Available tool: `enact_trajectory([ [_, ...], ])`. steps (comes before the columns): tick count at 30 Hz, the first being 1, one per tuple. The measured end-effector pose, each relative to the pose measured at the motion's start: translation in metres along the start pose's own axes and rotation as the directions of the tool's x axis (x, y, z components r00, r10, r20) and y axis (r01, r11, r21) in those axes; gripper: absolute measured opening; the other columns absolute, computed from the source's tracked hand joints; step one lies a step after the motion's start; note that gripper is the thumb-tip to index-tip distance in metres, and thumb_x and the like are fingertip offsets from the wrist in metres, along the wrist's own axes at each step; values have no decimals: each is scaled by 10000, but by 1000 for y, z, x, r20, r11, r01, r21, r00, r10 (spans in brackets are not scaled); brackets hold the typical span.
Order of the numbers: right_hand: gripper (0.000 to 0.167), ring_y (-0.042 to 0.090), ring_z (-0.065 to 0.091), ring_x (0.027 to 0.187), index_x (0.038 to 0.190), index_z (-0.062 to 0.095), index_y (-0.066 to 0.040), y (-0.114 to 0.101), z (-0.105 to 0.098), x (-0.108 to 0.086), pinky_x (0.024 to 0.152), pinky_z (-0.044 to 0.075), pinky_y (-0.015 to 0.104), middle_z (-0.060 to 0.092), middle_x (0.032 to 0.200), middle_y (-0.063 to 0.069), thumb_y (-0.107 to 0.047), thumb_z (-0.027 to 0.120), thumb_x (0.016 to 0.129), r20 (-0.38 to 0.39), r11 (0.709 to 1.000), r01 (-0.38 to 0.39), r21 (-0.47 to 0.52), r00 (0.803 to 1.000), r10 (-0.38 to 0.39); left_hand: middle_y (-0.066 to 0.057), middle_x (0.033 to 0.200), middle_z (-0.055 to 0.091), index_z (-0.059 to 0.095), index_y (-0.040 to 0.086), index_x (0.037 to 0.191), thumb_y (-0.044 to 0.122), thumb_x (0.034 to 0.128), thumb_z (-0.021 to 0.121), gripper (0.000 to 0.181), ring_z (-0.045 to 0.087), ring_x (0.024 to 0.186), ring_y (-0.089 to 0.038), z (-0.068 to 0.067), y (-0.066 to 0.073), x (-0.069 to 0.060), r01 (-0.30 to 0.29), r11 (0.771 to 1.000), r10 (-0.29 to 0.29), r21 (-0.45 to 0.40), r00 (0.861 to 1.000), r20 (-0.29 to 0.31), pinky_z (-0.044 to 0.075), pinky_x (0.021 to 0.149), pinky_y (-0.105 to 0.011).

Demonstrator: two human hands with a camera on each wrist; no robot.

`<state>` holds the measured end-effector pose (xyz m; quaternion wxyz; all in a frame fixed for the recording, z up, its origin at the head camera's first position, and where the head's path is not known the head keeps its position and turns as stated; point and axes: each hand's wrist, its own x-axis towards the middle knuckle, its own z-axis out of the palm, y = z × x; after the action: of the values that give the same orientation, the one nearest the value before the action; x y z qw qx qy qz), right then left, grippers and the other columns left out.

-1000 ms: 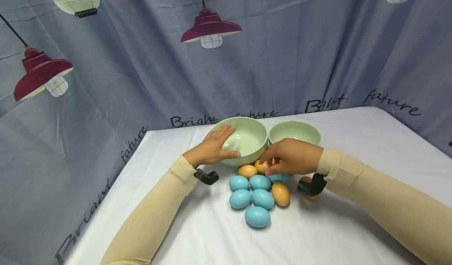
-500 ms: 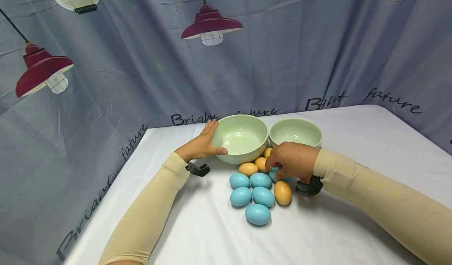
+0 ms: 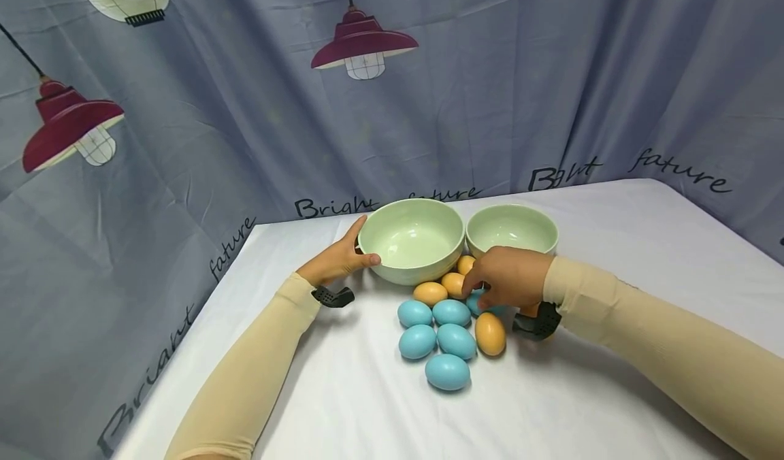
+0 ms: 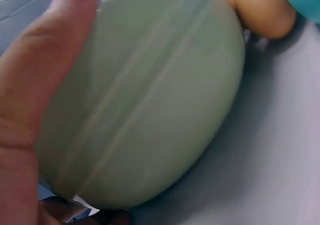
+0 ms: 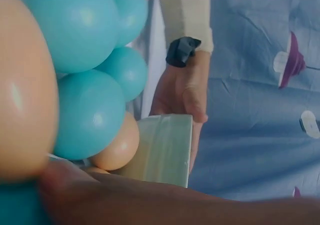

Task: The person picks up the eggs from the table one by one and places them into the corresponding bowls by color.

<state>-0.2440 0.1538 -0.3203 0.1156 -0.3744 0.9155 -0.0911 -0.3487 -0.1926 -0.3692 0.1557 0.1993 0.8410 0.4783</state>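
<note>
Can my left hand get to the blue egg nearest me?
Probably yes: your left hand would have to let go of the larger bowl, but only white cloth shows on the near side of that blue egg, leaving that approach free.

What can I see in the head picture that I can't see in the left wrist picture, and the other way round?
Only the head view shows the small bowl, the right sleeve and inside the big bowl. Only the left wrist view shows that bowl's outer wall up close, with clear pale lines. Both show the left hand, an orange egg and a blue egg.
</note>
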Motion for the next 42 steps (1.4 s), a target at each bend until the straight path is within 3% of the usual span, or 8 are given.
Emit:
enact_trajectory([
  [4,335,98,705,987,1188,800,-282,3,-1,-1,876,580,314,784,1101,-105,-203,869,870,28,999,40,29,999,-40,-146,1783,-3,-71,279,1708,854,469,836,1640,166,1631,-341,1,0,0,14,999,-14,-46,1000,-3,239,1309,-535],
  [13,284,38,631,966,1174,790,-345,11,-1,-1,894,542,276,758,1138,-172,-214,826,925,32,991,82,102,996,-86,-132,1787,-20,-92,244,1707,846,530,828,1611,136,1642,-348,-3,1,-1,18,1000,-18,11,1000,7,243,1307,-545],
  [18,297,38,622,964,1199,784,-321,11,0,0,895,537,265,757,1135,-159,-213,824,925,12,988,88,127,996,-91,-129,1784,25,-70,284,1708,861,539,818,1577,246,1609,-361,-7,0,0,13,1000,-13,25,1000,11,306,1283,-533],
  [23,380,22,619,943,1216,779,-301,11,1,-2,877,545,261,748,1097,-168,-175,871,870,4,992,71,109,997,-72,-133,1764,124,-42,284,1710,873,531,820,1575,355,1556,-363,-5,1,2,-33,999,32,21,999,34,369,1248,-517],
  [28,422,46,629,950,1221,772,-285,12,-4,0,865,552,268,741,1073,-154,-165,897,836,7,991,117,63,993,-117,-138,1784,16,-80,247,1708,885,507,820,1631,261,1604,-361,-7,3,2,-25,999,25,22,999,20,314,1282,-518],
  [32,429,51,624,934,1225,775,-294,12,-4,1,852,545,260,744,1086,-166,-163,898,836,12,993,94,71,995,-95,-128,1786,22,-80,254,1708,876,542,817,1598,255,1609,-348,-9,6,1,-32,999,31,41,999,27,293,1294,-510],
  [37,422,28,622,920,1232,776,-310,13,-9,0,846,553,255,744,1093,-168,-141,877,859,16,990,94,104,995,-96,-117,1774,94,-43,254,1712,858,549,820,1569,314,1575,-351,-9,7,0,-51,999,51,16,998,23,295,1290,-520],
  [42,406,42,666,978,1234,772,-306,19,-12,-4,883,566,261,736,1091,-152,-115,841,882,25,981,99,166,994,-105,-93,1786,23,-59,283,1709,843,535,834,1578,274,1597,-352,-6,2,2,-23,1000,24,-16,999,29,308,1285,-517],
])
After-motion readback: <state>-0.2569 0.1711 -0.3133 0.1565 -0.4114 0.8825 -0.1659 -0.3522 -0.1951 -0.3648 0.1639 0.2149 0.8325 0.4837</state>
